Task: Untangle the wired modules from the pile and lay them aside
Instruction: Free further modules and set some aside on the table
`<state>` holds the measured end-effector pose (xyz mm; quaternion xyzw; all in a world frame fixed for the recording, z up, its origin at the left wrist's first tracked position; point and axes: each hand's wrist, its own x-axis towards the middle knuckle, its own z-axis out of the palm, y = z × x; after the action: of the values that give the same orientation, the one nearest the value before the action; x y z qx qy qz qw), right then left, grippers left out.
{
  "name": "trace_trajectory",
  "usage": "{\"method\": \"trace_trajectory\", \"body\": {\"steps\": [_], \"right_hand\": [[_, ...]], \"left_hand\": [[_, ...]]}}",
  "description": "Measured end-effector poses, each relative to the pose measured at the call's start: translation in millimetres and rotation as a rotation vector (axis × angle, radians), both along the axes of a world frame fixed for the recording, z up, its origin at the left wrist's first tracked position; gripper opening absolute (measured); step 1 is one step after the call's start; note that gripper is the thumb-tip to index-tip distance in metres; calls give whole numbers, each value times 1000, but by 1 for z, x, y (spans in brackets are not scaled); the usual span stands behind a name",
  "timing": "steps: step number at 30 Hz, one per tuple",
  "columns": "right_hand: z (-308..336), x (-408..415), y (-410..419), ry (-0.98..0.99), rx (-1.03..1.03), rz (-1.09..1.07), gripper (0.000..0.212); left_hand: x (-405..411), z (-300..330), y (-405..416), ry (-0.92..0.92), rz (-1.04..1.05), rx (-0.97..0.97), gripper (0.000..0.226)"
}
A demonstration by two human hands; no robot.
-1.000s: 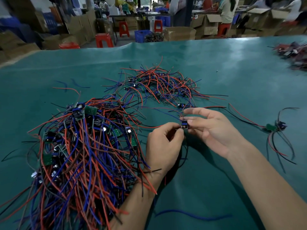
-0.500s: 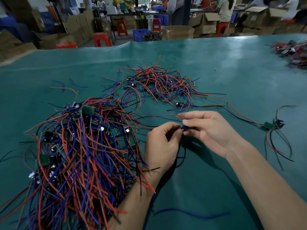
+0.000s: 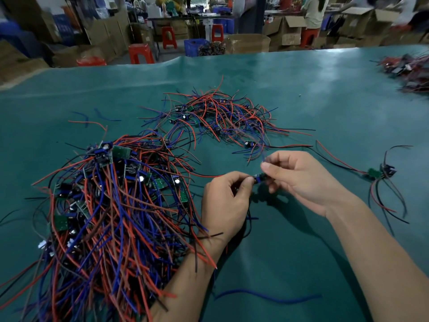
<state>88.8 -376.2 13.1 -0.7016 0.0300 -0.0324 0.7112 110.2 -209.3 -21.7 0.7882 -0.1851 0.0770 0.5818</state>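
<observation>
**Teal tabletop, wire piles, one module held between two hands**

A teal sheet covers the tabletop (image 3: 301, 94), glossy with light patches towards the far edge. The big pile (image 3: 111, 205) of red, blue and black wires with small green boards fills the near left. A thinner tangle (image 3: 218, 117) lies farther back at centre. A single wired module (image 3: 380, 173) rests apart on the right, and a loose blue wire (image 3: 267, 296) lies near the forearms. Another heap (image 3: 408, 70) sits at the far right edge.

The left hand (image 3: 222, 203) and right hand (image 3: 304, 180) meet above the tabletop, fingers curled, both pinching one small module (image 3: 258, 178) between their tips.

Beyond the table: cardboard boxes (image 3: 285, 31), red stools (image 3: 141, 53), a blue crate (image 3: 193, 46).
</observation>
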Motion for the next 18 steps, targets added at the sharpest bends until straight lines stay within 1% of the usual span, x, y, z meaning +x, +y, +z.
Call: {"method": "trace_trajectory", "body": {"steps": [4, 9, 11, 13, 15, 18], "right_hand": [[-4, 3, 3, -87, -151, -136, 12], [-8, 7, 9, -170, -201, -280, 12], [-4, 7, 5, -186, -161, -327, 16], [1, 4, -8, -214, -67, -433, 19], [5, 2, -24, -213, 33, -505, 18], [6, 0, -30, -170, 68, -444, 17]], "left_hand": [[0, -1, 0, -3, -10, 25, 25], [-1, 1, -1, 23, -32, -4, 24], [-2, 1, -1, 36, -39, -27, 23], [-3, 2, -1, 38, -43, -25, 24], [-3, 2, 0, 32, -48, -13, 24], [-2, 2, 0, 25, -36, -12, 25]]}}
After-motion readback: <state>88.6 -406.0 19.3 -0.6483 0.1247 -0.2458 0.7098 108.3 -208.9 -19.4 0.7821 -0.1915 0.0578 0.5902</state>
